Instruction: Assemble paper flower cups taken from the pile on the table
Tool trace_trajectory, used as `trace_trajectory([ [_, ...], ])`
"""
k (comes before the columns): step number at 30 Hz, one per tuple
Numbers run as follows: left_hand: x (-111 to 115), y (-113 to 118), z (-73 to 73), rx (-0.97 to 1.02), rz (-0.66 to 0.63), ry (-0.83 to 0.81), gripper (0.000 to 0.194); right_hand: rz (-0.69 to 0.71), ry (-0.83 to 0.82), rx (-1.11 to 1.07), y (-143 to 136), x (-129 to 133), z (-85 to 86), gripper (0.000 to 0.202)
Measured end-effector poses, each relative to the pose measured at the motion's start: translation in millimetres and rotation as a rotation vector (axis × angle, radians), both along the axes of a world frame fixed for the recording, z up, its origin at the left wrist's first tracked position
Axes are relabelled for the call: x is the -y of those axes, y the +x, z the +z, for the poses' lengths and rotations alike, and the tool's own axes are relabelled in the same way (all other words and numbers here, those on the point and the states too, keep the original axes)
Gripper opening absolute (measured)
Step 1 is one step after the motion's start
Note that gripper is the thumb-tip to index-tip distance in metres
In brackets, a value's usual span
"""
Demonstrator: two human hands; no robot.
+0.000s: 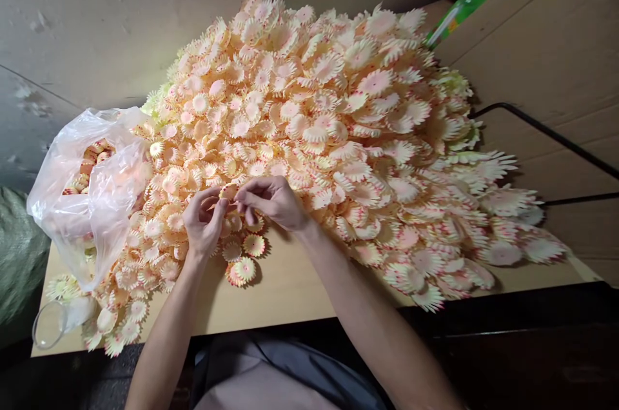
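Observation:
A small scalloped flower piece [228, 191], pale with reddish edges, is pinched between the thumb and fingers of my left hand [206, 216]. Close beside it, my right hand [271, 202] has its fingertips pressed together at the piece's right side. Whether a tiny part sits between those fingertips I cannot make out. Just below my hands lie a few loose flower pieces [254, 245] with red-tipped petals. Behind and around both hands spreads a big heap of cream and pink petal discs [290, 110].
A clear plastic bag [111, 187] holding red-spotted pieces stands on the table's left. A transparent cup [53, 325] lies at the front left corner of the wooden table [290, 291]. Cardboard [541, 68] and a black bar [556, 133] border the right. A green sack [22, 262] is at far left.

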State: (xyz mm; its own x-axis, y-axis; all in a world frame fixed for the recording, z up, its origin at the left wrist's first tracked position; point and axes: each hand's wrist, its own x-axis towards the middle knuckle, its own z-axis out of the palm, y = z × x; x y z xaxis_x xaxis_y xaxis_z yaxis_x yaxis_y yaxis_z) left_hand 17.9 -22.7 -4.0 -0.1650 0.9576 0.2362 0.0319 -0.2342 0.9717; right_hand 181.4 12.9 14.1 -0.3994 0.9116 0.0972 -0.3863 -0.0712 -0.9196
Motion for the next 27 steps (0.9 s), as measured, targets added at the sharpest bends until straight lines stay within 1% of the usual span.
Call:
trace_trajectory([
  [3,0.2,-2.7,-0.2,-0.025,-0.072,0.082,0.022,0.020,0.015,0.001,-3.0,1.6,0.1,0.026],
  [5,-0.2,-3.3,0.4,0.003,-0.128,0.116,0.019,0.056,0.026,-0.003,-2.6,1.4,-2.2,0.023],
  [7,-0.4,-2.9,1.3,0.071,-0.200,0.099,0.018,0.102,0.035,0.003,-0.6,1.0,-4.5,0.020],
  [9,-0.3,-2.6,1.9,0.134,-0.250,0.044,0.022,0.129,0.037,0.008,1.3,0.7,-5.5,0.019],
  [13,-0.3,-5.8,0.3,0.125,-0.246,-0.036,0.042,0.151,0.048,0.016,3.3,0.6,-4.8,0.022],
  [15,-0.9,-8.8,-1.7,0.090,-0.246,-0.041,0.047,0.159,0.058,0.015,3.7,0.6,-5.0,0.023],
  [20,-2.5,-13.0,-4.5,-0.015,-0.206,0.009,0.035,0.150,0.063,0.006,4.4,0.3,-7.4,0.022],
  [27,-3.6,-13.6,-6.0,0.009,-0.217,0.014,0.035,0.147,0.071,0.001,4.3,0.0,-8.6,0.019],
])
